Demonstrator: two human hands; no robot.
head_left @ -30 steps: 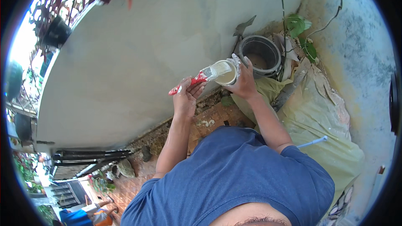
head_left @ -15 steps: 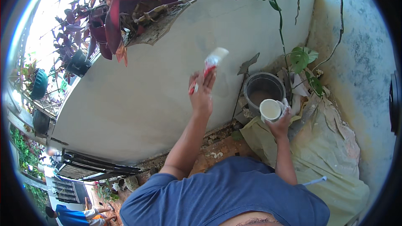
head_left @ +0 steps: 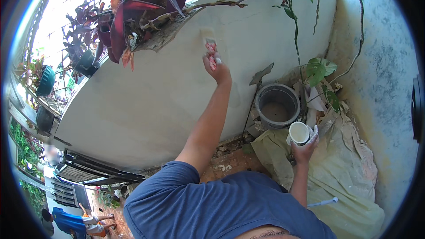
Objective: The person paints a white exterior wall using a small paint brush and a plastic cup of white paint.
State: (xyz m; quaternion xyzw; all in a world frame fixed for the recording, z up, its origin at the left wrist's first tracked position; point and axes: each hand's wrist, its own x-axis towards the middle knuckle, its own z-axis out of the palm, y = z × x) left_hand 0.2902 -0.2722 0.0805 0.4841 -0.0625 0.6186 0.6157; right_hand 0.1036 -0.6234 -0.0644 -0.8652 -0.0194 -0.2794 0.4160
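Observation:
My left hand point(head_left: 218, 70) is raised high against the pale wall point(head_left: 146, 102) and grips a red-handled paintbrush point(head_left: 210, 48). Its bristles press on the wall just under the plants. My right hand point(head_left: 305, 148) hangs lower at the right and holds a small white cup point(head_left: 299, 132) upright, with pale paint inside.
A grey bucket point(head_left: 277, 105) stands at the wall's foot beside a trowel point(head_left: 261, 76). Pale sacks point(head_left: 341, 172) lie at the right. Red and green plants point(head_left: 146, 9) overhang the wall top. Hanging pots point(head_left: 46, 79) are at the left. A metal gate point(head_left: 95, 172) and a person point(head_left: 71, 221) are far below.
My left hand has lifted the brush from the cup up to the wall near the plants. My right hand has lowered the cup to the right.

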